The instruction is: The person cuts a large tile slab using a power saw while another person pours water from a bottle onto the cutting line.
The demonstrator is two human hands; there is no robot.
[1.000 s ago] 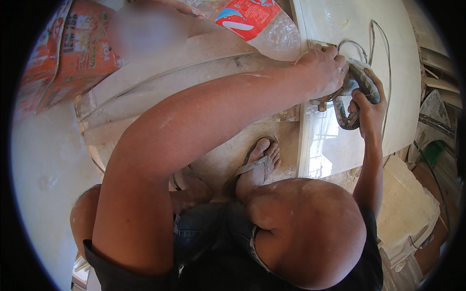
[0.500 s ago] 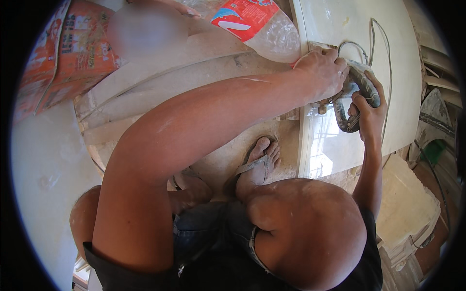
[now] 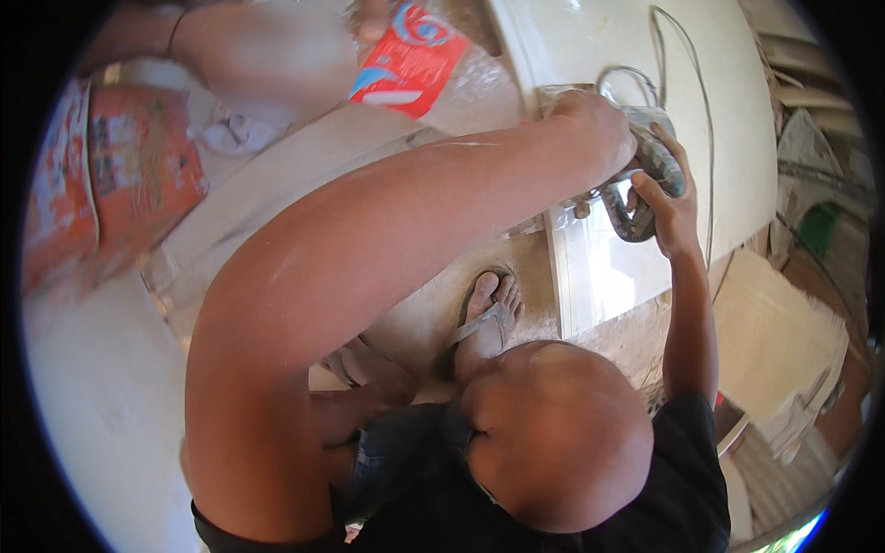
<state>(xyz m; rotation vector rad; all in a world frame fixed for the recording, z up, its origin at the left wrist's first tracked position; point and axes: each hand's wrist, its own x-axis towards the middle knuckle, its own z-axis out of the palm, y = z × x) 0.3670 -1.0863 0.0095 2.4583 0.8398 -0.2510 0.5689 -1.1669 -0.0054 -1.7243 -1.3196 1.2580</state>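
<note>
A corded power saw [image 3: 660,162] with a dark loop handle rests on a glossy white panel [image 3: 756,180], near the panel's left edge. Its base and blade are mostly hidden. My left hand [image 3: 592,127] is closed over the front of the saw, its arm stretching across from the left. The fingers of my right hand [image 3: 673,201] wrap round the rear handle. Just left of my left hand is a clear plastic bottle with a red label [image 3: 413,64].
Another person's arm [image 3: 138,41] and blurred body part are at the upper left, beside an orange printed sack [image 3: 138,166]. The saw's cord [image 3: 708,111] loops over the panel. Broken pale boards [image 3: 774,332] lie at right. My sandalled foot [image 3: 487,309] is below the panel's edge.
The whole view has shifted, so the saw and panel sit further left. The other person's arm has come further into view at upper left. Both my hands stay on the saw.
</note>
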